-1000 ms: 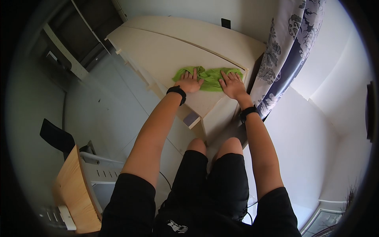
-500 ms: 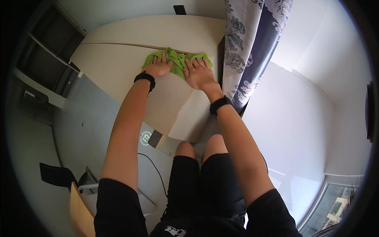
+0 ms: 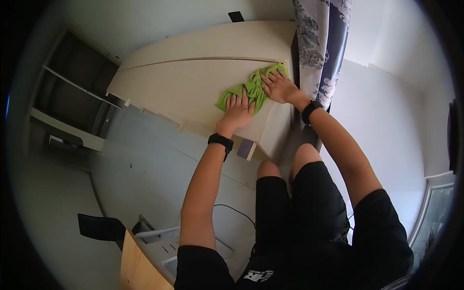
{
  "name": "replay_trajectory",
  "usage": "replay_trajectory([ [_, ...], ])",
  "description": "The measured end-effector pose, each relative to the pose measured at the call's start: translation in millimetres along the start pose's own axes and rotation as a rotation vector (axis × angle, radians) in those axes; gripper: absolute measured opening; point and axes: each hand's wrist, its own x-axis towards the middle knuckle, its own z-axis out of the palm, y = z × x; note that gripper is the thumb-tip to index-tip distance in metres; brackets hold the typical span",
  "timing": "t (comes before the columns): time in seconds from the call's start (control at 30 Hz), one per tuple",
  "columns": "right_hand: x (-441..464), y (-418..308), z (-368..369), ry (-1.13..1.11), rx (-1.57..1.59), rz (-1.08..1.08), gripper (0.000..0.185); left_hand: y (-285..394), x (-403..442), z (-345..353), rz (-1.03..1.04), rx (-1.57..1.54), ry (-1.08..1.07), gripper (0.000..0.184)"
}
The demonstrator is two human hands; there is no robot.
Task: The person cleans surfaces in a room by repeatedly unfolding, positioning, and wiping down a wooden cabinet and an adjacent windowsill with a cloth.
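Note:
A crumpled green cloth (image 3: 255, 89) lies on a pale wooden surface (image 3: 183, 84), close to its right end. My left hand (image 3: 237, 114) presses flat on the cloth's lower left part, fingers stretched out and apart. Farther up and to the right, my right hand (image 3: 280, 89) lies flat on the cloth's other end with its fingers spread. Neither hand is wrapped round the cloth. A dark band sits on each wrist.
A patterned curtain (image 3: 313, 43) hangs just right of the wooden surface. The surface has a raised back part (image 3: 208, 43) behind a long seam. A chair (image 3: 101, 227) and a light wooden board (image 3: 137, 263) stand at lower left, with a cable (image 3: 237, 210) nearby.
The camera view has shifted, so the scene sits farther right. My left hand has come nearer the front edge, and the cloth now slants from lower left to upper right.

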Motion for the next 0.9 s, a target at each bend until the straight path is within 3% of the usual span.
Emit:
replay_trajectory([
  [0.1, -31, -23, -4, -0.030, -0.016, -0.107, 0.058, 5, -23, 3, 0.055, 0.025, -0.013, 0.074],
  [0.2, -54, -41, 14, 0.148, 0.020, -0.264, 0.050, 0, -47, 15, 0.139, 0.018, 0.076, 0.069],
  [0.4, -93, -71, 2, 0.037, 0.089, -0.374, 0.051, -14, -100, 41, 0.278, 0.023, 0.255, 0.058],
  [0.43, -97, -74, 4, 0.086, 0.088, -0.394, 0.052, -17, -108, 45, 0.320, 0.035, 0.377, 0.059],
  [0.53, -90, -67, -8, 0.023, 0.131, -0.447, 0.051, -34, -106, 40, 0.349, -0.114, 0.425, 0.055],
  [0.63, -69, -54, -20, -0.012, 0.126, -0.385, 0.054, -59, -89, 30, 0.230, -0.324, 0.457, 0.048],
  [0.77, -28, -43, -12, -0.004, 0.077, -0.330, 0.056, -94, -62, 18, 0.026, -0.280, 0.531, 0.042],
  [0.9, 13, -41, 4, 0.026, -0.035, -0.159, 0.060, -94, -39, 8, -0.244, -0.155, 0.488, 0.048],
])
